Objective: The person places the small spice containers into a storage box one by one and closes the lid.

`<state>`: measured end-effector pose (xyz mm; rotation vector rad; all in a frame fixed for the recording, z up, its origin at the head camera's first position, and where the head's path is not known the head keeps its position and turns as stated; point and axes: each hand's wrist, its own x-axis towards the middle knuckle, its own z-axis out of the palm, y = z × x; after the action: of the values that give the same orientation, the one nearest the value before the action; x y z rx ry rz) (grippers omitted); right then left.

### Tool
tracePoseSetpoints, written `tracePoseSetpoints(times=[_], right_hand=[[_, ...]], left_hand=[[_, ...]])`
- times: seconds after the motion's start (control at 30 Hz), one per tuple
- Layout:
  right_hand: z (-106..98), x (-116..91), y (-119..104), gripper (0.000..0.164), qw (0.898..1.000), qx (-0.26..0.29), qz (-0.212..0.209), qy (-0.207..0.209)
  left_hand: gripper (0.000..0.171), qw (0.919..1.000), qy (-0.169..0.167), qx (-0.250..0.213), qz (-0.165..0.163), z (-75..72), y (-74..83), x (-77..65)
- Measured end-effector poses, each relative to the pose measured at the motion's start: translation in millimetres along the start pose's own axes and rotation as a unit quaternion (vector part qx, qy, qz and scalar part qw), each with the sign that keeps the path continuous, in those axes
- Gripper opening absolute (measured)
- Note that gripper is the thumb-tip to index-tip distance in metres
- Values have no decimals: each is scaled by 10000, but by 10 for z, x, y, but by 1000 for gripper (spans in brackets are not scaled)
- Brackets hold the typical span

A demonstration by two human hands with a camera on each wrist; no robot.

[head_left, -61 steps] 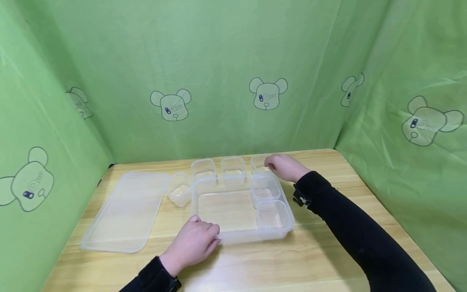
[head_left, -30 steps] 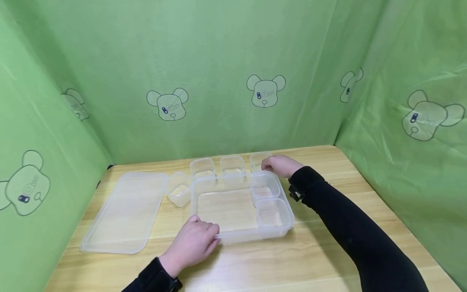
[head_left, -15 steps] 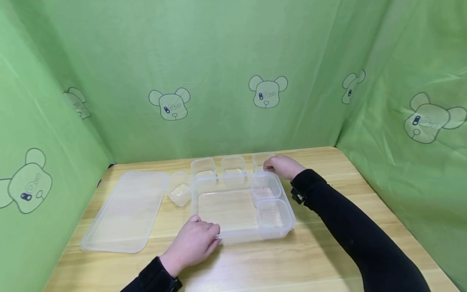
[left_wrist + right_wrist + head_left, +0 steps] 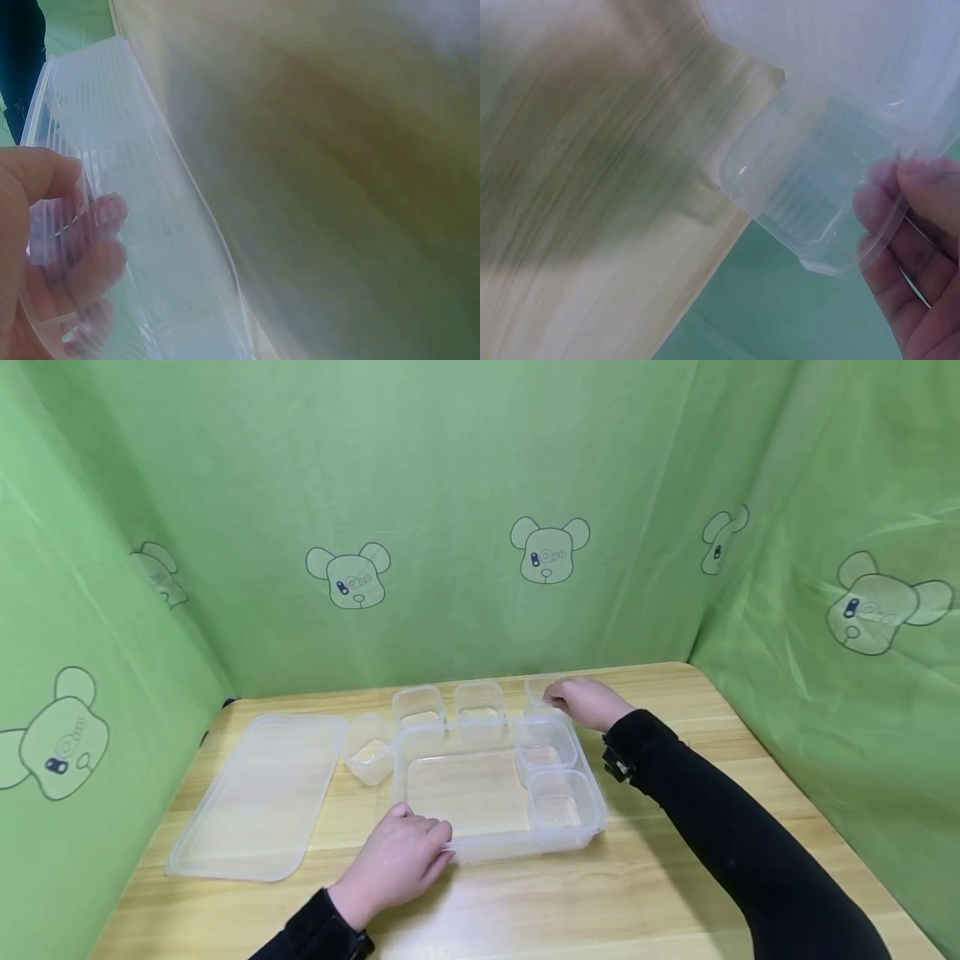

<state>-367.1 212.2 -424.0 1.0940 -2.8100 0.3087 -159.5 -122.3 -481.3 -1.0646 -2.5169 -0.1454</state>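
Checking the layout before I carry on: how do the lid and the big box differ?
The lid is flat; the big box has walls. The lid bears nothing; the big box holds two small tubs. No hand touches the lid; the left hand grips the big box. Both are translucent with rounded corners.

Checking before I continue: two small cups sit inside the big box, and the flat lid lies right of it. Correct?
Wrong side: the head view shows the flat lid left of the big box. Two small cups do sit inside it.
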Motion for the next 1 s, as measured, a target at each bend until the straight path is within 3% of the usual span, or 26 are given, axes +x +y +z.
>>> tracePoseSetpoints(times=[1.0], right_hand=[[-419,-67,-178,20,9982,-242,51,537]], left_hand=[[29,9999,114,-18,28,4,7,4]])
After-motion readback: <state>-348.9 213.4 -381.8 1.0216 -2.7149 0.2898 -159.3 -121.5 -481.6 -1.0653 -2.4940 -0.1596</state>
